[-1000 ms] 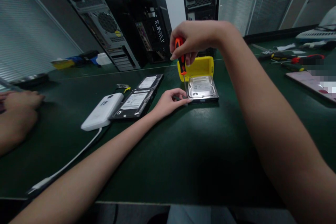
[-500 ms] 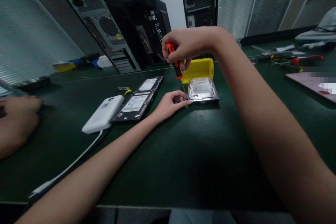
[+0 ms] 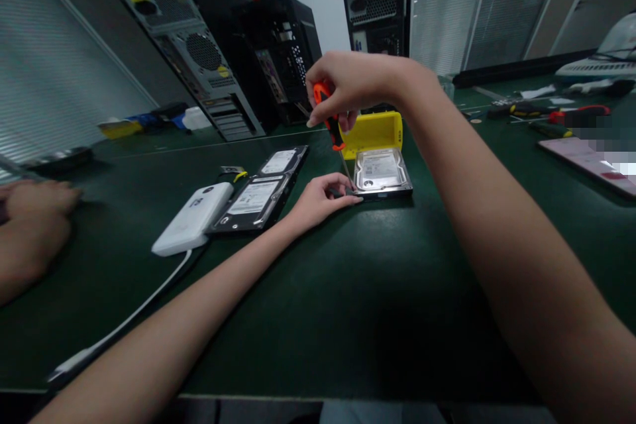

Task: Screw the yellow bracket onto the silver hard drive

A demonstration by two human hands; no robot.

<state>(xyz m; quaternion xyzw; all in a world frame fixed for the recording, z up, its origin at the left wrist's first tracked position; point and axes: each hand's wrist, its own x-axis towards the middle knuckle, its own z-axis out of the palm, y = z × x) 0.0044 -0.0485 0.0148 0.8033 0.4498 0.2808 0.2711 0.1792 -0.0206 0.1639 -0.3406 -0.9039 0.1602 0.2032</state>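
Observation:
My right hand (image 3: 342, 89) is wrapped round the orange-and-black handle of a screwdriver (image 3: 334, 131), tilted with its thin shaft pointing down. The shaft reaches the left side of a silver hard drive (image 3: 380, 171) that lies label up on the table; its exact tip is hidden by my fingers. Closed on the drive's left front corner is my left hand (image 3: 322, 199), its thumb along the front edge. Right behind the drive stands an open yellow plastic case (image 3: 372, 132).
Two more hard drives (image 3: 256, 195) and a white device (image 3: 193, 218) with a white cable lie to the left. Another person's hand (image 3: 37, 225) rests at far left. Computer cases (image 3: 199, 53) stand behind. Tools (image 3: 551, 112) and a pink flat object (image 3: 591, 162) lie right.
The view has shifted very slightly. My right fingers have changed their hold a little on the screwdriver handle; my left hand stays at the drive's corner.

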